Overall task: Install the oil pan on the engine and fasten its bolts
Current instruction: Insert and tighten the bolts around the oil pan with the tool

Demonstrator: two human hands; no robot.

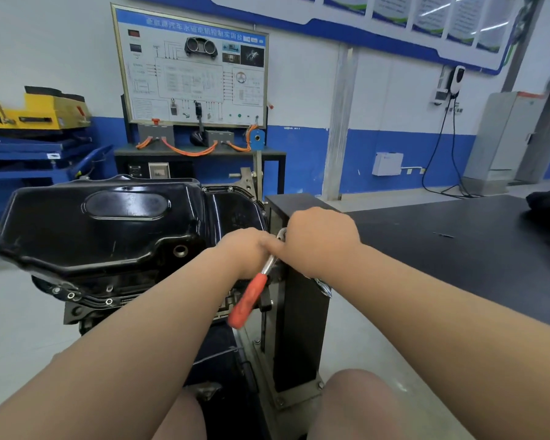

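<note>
Atop engine [86, 300], oil pan [92, 230], L hand [246, 250], R hand [321, 239] gripping ratchet [251, 296]

One oil pan [102, 223], one ratchet [249, 299], two hands [246, 249] [321, 239].

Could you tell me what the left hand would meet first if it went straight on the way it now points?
Most likely the wrench, at its metal shaft, with the right hand just behind; depth is unclear.

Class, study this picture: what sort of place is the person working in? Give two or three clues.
Probably a vehicle training workshop: a wiring training board with an instrument cluster, an engine under a black oil pan on a stand, and a ratchet in the right hand.
</note>
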